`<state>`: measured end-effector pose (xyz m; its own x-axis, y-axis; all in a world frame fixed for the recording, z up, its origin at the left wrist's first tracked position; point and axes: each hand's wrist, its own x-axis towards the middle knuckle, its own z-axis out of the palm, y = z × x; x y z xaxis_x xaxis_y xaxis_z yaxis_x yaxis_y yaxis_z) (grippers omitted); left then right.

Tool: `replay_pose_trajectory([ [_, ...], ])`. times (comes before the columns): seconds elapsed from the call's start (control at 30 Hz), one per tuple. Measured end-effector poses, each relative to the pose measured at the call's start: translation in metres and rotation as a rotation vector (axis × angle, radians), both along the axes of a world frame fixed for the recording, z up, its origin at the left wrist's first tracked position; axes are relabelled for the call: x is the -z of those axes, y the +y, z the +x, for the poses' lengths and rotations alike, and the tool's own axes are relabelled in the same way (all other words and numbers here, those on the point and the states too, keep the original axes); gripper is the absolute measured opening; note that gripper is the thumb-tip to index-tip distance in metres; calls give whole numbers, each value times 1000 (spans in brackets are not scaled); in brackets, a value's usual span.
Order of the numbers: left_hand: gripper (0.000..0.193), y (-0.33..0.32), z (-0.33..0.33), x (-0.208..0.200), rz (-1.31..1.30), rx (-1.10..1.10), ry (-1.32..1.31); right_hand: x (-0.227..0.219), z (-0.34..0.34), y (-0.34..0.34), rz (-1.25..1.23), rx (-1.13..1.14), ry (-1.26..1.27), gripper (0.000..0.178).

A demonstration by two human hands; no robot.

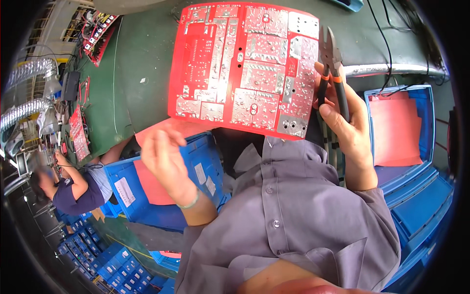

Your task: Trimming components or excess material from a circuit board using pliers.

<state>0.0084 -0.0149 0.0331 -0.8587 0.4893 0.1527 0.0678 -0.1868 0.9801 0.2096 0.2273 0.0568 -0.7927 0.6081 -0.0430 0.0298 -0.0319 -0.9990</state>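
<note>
A red circuit board (231, 73), its underside covered with silvery solder, faces up over the green bench in front of me. My right hand (353, 125) is closed round the dark, orange-banded handles of a pair of cutting pliers (334, 63), jaws pointing away from me. Its fingertips come close to the board's right edge; whether they touch it I cannot tell. Below the board's left corner is my left hand (164, 159), slightly blurred, fingers loosely bent and apart, with nothing visible in them. A pink-red sheet (178, 127) shows behind that hand.
Blue crates stand on both sides: one (161, 215) under my left arm, another (426, 122) at right with pink-red sheets (396, 130). Far left, a co-worker (81, 191) sits by the green bench (142, 59), near more red boards (78, 132) and silvery ducts. Black cables (384, 39) hang at upper right.
</note>
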Motion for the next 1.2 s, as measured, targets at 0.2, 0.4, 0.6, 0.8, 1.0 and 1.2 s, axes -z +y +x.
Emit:
replay_pose_trajectory([
  [0.2,31,57,-80,-22,-37,164,-212,6,1,-6,-161,49,144,65],
  [0.4,27,93,-72,-25,-281,384,-174,1,0,-3,-165,-2,38,62],
  [0.6,27,55,2,-16,-30,-21,52,-13,-1,13,82,-107,-204,50],
  [0.8,30,36,43,0,86,-227,157,-15,-20,16,758,127,-150,49],
  [1.0,38,41,19,-18,324,-324,264,-27,-28,10,800,169,-117,52],
  [1.2,31,37,8,11,275,-437,282,-38,-53,10,671,23,-53,55],
])
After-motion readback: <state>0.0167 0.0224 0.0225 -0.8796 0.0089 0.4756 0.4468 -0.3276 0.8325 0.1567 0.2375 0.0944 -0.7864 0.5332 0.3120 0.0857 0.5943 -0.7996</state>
